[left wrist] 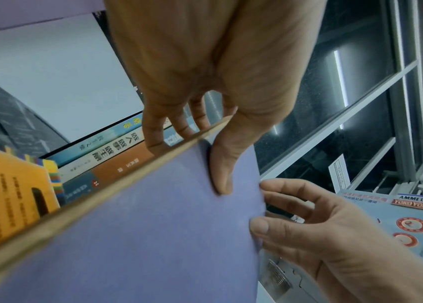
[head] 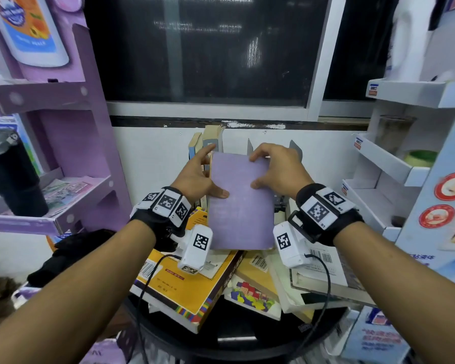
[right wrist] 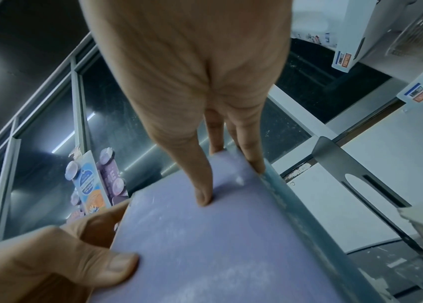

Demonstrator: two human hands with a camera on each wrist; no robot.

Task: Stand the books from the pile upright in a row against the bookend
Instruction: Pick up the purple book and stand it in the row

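A purple book point(head: 241, 203) is held tilted above the pile point(head: 195, 287) with both hands. My left hand point(head: 216, 172) grips its left edge, thumb on the cover and fingers behind; in the left wrist view the left hand point(left wrist: 192, 164) pinches the page edge. My right hand point(head: 258, 170) grips the upper right edge; the right wrist view shows the right hand point(right wrist: 231, 182) with thumb on the purple book point(right wrist: 218, 246). Behind it, a few books point(head: 206, 140) stand upright at the left, their spines point(left wrist: 106, 155) visible. Grey metal bookend plates point(head: 296, 149) rise behind the book, one plate point(right wrist: 347, 174) close on the right.
The pile lies on a round black table point(head: 237, 345), with a yellow book point(head: 189, 290) on the left and white books point(head: 315, 271) on the right. A purple shelf unit point(head: 63, 158) stands left, a white shelf unit point(head: 394, 164) right, a white wall and dark window behind.
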